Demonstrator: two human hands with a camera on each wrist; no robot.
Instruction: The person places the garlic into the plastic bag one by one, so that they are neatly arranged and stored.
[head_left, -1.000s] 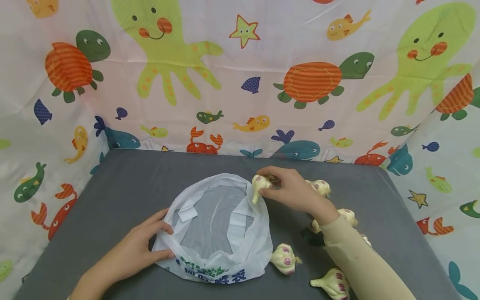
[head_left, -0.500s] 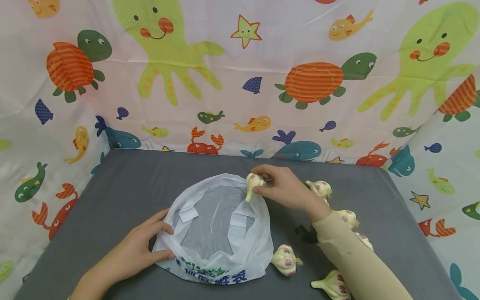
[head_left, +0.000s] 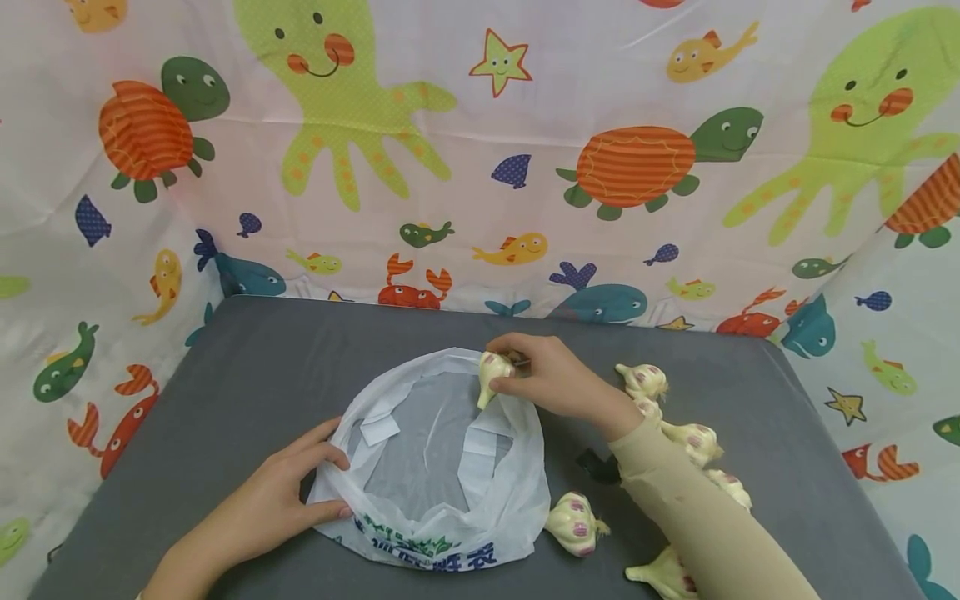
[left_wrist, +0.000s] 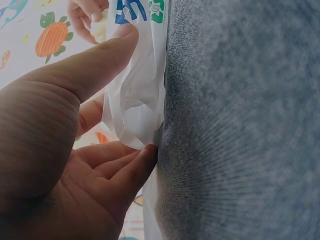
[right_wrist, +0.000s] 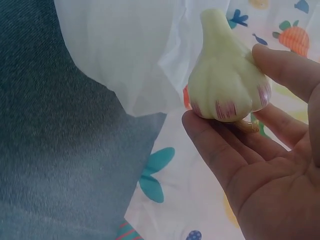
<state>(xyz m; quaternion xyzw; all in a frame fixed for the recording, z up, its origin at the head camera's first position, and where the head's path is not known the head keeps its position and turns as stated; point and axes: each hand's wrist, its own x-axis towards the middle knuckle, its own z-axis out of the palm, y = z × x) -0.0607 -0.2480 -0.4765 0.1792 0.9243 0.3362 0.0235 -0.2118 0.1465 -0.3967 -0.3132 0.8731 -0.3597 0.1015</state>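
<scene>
A white plastic bag (head_left: pixel 517 500) with blue and green print stands on the table, its mouth spread wide. At its left side my left hand (head_left: pixel 273 492) holds the rim, with thumb and fingers spread around it. In the left wrist view, the thumb (left_wrist: pixel 107 57) lies along the bag's printed side. My right hand (head_left: pixel 555 375) pinches a garlic bulb (head_left: pixel 492 372) over the bag's far right rim. Its stem points down into the mouth. The right wrist view shows the purple-streaked garlic bulb (right_wrist: pixel 227 80) between thumb and fingertips.
Several garlic bulbs (head_left: pixel 693 442) lie to the right, some partly behind the right sleeve. One garlic bulb (head_left: pixel 576 523) sits right beside the bag. A small black object (head_left: pixel 598 467) lies near the sleeve. Patterned cloth (head_left: pixel 450 192) rises behind the grey table (head_left: pixel 300 350).
My right hand has carried the garlic bulb left, from just outside the bag's far right rim to over its mouth. The left hand stays at the rim.
</scene>
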